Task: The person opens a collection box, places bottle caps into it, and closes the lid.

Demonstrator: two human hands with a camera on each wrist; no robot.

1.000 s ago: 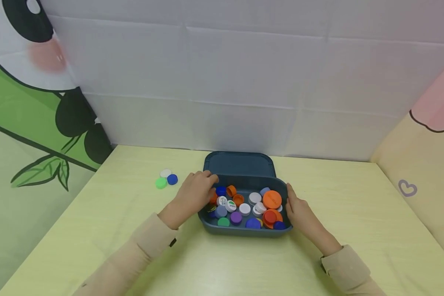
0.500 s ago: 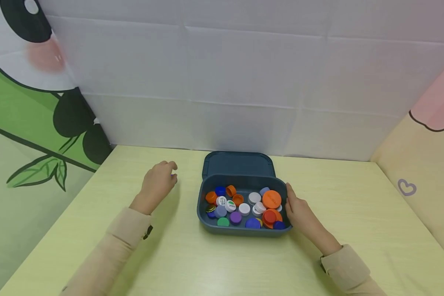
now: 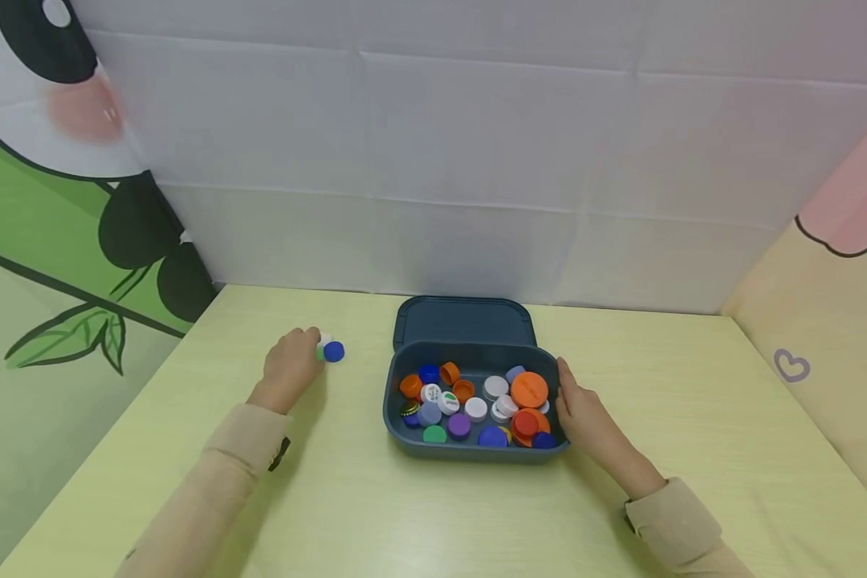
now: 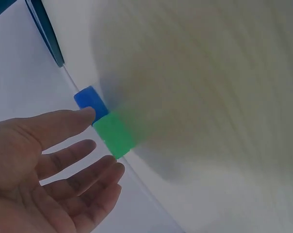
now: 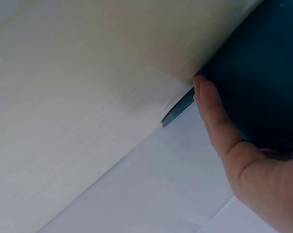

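My left hand (image 3: 291,369) is at a small group of bottle caps on the table's left side. In the left wrist view its thumb and loosely bent fingers stand apart around a green bottle cap (image 4: 114,136), not visibly pinching it. A blue bottle cap (image 3: 334,352) lies by the fingertips, and a white bottle cap (image 3: 326,339) is partly covered by the hand. My right hand (image 3: 594,421) rests against the right wall of a dark blue plastic box (image 3: 470,454), its fingers straight along the outside. Many bottle caps in orange, white, blue, purple and green lie in the box.
The box's dark lid (image 3: 465,323) lies behind it, towards the back edge of the pale wooden table (image 3: 433,522). A white sheet (image 3: 433,160) hangs behind the table, and printed panels stand to the left and right.
My left hand has left the box's left end, moved left and come down beside the loose caps. Against the box's right wall, my right hand stays put. The box's caps look unchanged.
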